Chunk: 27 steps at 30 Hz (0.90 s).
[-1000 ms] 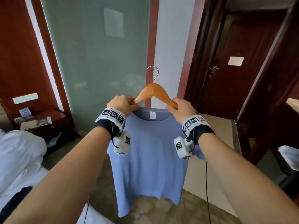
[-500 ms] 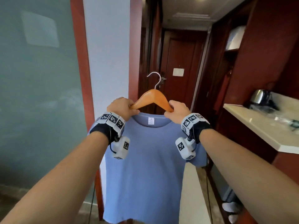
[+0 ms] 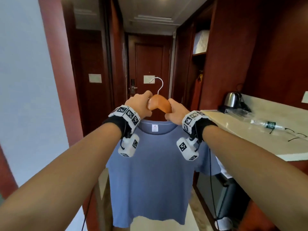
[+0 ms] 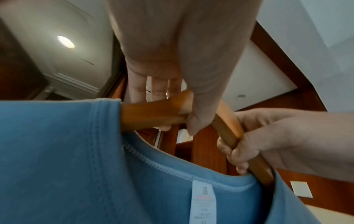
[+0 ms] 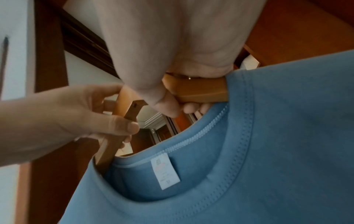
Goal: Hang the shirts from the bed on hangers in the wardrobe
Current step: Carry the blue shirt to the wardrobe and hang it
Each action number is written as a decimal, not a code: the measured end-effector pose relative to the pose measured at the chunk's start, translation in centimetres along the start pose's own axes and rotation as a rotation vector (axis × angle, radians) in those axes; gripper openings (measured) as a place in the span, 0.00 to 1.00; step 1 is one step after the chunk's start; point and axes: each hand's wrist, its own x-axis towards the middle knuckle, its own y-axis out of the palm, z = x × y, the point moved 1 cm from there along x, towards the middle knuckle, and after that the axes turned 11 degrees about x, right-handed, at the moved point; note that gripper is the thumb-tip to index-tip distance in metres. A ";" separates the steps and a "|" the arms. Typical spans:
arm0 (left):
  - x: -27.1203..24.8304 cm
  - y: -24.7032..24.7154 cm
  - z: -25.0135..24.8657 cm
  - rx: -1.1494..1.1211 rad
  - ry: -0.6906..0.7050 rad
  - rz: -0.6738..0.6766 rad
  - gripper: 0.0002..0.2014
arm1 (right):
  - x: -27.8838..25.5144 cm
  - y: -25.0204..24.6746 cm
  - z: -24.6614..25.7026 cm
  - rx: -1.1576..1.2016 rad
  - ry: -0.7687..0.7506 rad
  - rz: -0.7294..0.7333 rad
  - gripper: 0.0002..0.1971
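Between two raised hands, left hand [image 3: 139, 104] and right hand [image 3: 175, 112] each grip a wooden hanger [image 3: 159, 103] carrying a blue shirt [image 3: 150, 172] (already threaded on). Right of the hanger stands the wardrobe [image 3: 198, 64]; hooking it inside remains.

Both hands [image 3: 140, 104] [image 3: 175, 112] raised, fingers curled.
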 end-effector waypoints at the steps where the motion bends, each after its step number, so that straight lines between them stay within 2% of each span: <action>1: 2.1 0.7 -1.0 0.029 0.026 -0.008 0.30 | 1.5 -0.6 -1.2 -0.015 -0.009 -0.001 0.15; 7: 15.5 4.9 -5.6 0.099 0.080 -0.054 0.26 | 12.3 -5.4 -7.0 -0.156 -0.125 -0.070 0.30; 12: 25.8 7.5 -7.8 0.191 0.072 -0.133 0.25 | 21.8 -9.2 -10.4 -0.466 -0.229 -0.142 0.28; 17: 35.2 11.5 -6.7 0.235 0.114 -0.128 0.24 | 30.5 -10.6 -15.3 -0.640 -0.227 -0.126 0.28; 21: 43.0 15.6 -5.2 0.200 0.135 -0.076 0.22 | 38.3 -10.2 -19.6 -0.668 -0.207 -0.103 0.27; 27: 55.6 21.9 -2.2 0.125 0.206 -0.050 0.26 | 51.0 -9.1 -25.4 -0.706 -0.151 -0.109 0.28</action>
